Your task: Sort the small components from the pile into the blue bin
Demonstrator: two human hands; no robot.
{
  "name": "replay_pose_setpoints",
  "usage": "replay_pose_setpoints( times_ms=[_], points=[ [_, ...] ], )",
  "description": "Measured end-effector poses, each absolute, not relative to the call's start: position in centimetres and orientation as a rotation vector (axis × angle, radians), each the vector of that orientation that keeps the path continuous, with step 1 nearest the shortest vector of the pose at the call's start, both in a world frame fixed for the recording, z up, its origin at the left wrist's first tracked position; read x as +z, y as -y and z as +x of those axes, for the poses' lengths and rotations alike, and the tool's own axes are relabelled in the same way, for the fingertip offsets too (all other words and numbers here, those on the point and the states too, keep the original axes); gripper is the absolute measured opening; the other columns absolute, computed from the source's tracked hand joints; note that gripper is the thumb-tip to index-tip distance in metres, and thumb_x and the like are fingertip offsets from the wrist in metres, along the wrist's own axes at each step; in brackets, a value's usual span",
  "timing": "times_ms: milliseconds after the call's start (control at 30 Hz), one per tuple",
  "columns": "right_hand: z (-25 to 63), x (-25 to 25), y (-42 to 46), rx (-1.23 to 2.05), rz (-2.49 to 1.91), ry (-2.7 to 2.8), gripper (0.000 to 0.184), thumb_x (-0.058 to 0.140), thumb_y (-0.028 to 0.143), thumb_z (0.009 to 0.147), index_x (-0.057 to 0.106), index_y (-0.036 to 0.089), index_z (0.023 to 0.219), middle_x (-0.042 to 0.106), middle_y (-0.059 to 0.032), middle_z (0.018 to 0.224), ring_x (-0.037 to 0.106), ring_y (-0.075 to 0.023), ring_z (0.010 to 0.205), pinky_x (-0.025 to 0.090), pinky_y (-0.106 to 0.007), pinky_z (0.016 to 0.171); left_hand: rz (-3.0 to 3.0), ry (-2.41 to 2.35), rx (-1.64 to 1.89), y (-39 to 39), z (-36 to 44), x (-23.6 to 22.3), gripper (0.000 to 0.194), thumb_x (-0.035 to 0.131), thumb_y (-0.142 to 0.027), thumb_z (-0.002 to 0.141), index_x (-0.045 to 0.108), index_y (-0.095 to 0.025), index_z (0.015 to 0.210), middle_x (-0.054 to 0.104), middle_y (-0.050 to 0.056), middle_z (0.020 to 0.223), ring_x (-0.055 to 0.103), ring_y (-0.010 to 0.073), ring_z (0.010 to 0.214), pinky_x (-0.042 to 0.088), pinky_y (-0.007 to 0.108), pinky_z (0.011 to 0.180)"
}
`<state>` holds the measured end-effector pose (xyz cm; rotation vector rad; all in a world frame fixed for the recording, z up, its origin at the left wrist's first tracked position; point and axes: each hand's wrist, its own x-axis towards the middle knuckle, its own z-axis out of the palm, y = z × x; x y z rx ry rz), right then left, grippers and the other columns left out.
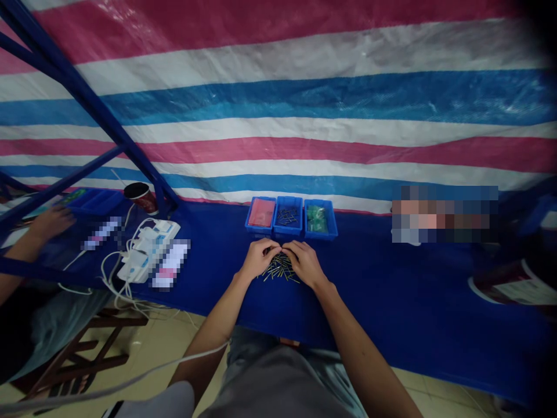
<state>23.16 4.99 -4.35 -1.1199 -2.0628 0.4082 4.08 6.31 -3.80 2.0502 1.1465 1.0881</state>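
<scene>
A pile of thin, shiny metal pins or nails lies on the blue table in front of me. Over its far edge, my left hand and my right hand come together, nearly touching at the fingertips. The fingers of both are pinched; what they hold, if anything, is too small to make out. Just beyond stand three blue bins: one with pink-red packets or sheets, one with dark thin pieces, and one with green packets.
On the left are a white power strip with tangled cables, a dark cup and another person's hand near a blue tray. A blue metal frame rises there. A large cup lies at the right. Striped sheeting hangs behind.
</scene>
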Motion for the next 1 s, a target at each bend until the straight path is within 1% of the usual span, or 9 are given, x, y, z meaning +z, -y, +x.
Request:
replay_pose_setpoints(
  times_ms=[200, 533, 667, 767, 833, 900, 933, 1000],
  points=[
    [23.09, -4.59, -5.05, 0.446, -1.126, 2.048, 0.024, 0.042, 0.027, 0.105, 0.065, 0.023, 0.098, 0.070, -0.0049, 0.092, 0.064, -0.0198, 0.084, 0.041, -0.033, 0.079, 2.063, -1.141, 1.086, -6.34, 4.04, -3.93, 0.019, 0.063, -0.030, 0.094, 0.074, -0.016, 0.087, 0.067, 0.003, 0.075, 0.055, 0.0125, 0.064, 0.040, 0.025, 0.064],
    [23.03, -4.72, -5.04, 0.486, -1.159, 2.040, 0.024, 0.041, 0.028, 0.105, 0.060, 0.023, 0.091, 0.070, -0.0031, 0.089, 0.064, -0.0186, 0.083, 0.041, -0.032, 0.081, 2.066, -1.150, 1.081, -6.25, 4.26, -3.67, 0.019, 0.064, -0.030, 0.093, 0.074, -0.016, 0.086, 0.068, 0.003, 0.075, 0.056, 0.0131, 0.065, 0.042, 0.025, 0.065],
    [23.01, -4.56, -4.97, 0.487, -1.198, 2.039, 0.026, 0.041, 0.029, 0.105, 0.060, 0.023, 0.089, 0.069, -0.0019, 0.082, 0.063, -0.0185, 0.075, 0.040, -0.032, 0.077, 2.060, -1.150, 1.086, -6.25, 4.25, -3.77, 0.018, 0.064, -0.030, 0.093, 0.074, -0.016, 0.087, 0.069, 0.004, 0.077, 0.058, 0.0137, 0.068, 0.043, 0.025, 0.067],
    [23.14, -4.54, -4.93, 0.503, -1.204, 2.009, 0.023, 0.042, 0.031, 0.105, 0.061, 0.024, 0.094, 0.070, -0.0025, 0.084, 0.062, -0.0195, 0.076, 0.042, -0.032, 0.074, 2.048, -1.161, 1.093, -6.30, 4.18, -3.91, 0.017, 0.064, -0.029, 0.093, 0.074, -0.016, 0.087, 0.069, 0.003, 0.076, 0.058, 0.0133, 0.066, 0.042, 0.025, 0.065],
    [23.26, -4.60, -4.93, 0.519, -1.194, 1.954, 0.017, 0.046, 0.033, 0.103, 0.061, 0.024, 0.104, 0.070, -0.0034, 0.091, 0.063, -0.0201, 0.079, 0.044, -0.032, 0.075, 2.044, -1.167, 1.100, -6.32, 4.14, -3.97, 0.017, 0.064, -0.029, 0.093, 0.073, -0.016, 0.086, 0.068, 0.003, 0.075, 0.057, 0.0131, 0.066, 0.042, 0.025, 0.065],
    [23.35, -4.67, -4.95, 0.533, -1.184, 1.903, 0.017, 0.052, 0.033, 0.100, 0.061, 0.025, 0.113, 0.069, -0.0040, 0.094, 0.063, -0.0202, 0.080, 0.046, -0.031, 0.075, 2.042, -1.170, 1.100, -6.31, 4.12, -3.97, 0.017, 0.064, -0.028, 0.093, 0.073, -0.016, 0.086, 0.068, 0.003, 0.075, 0.057, 0.0129, 0.065, 0.041, 0.025, 0.065],
    [23.37, -4.69, -4.96, 0.537, -1.178, 1.892, 0.018, 0.054, 0.033, 0.099, 0.061, 0.025, 0.114, 0.069, -0.0040, 0.093, 0.062, -0.0200, 0.080, 0.047, -0.031, 0.074, 2.042, -1.172, 1.097, -6.30, 4.12, -3.97, 0.017, 0.064, -0.028, 0.093, 0.073, -0.016, 0.086, 0.067, 0.003, 0.075, 0.057, 0.0128, 0.065, 0.041, 0.025, 0.064],
    [23.36, -4.68, -4.97, 0.543, -1.154, 1.899, 0.016, 0.054, 0.030, 0.099, 0.063, 0.025, 0.110, 0.066, -0.0041, 0.092, 0.062, -0.0196, 0.080, 0.047, -0.030, 0.074, 2.043, -1.176, 1.092, -6.28, 4.14, -3.94, 0.018, 0.063, -0.029, 0.093, 0.073, -0.016, 0.087, 0.068, 0.003, 0.075, 0.057, 0.0127, 0.065, 0.041, 0.025, 0.064]
  ],
)
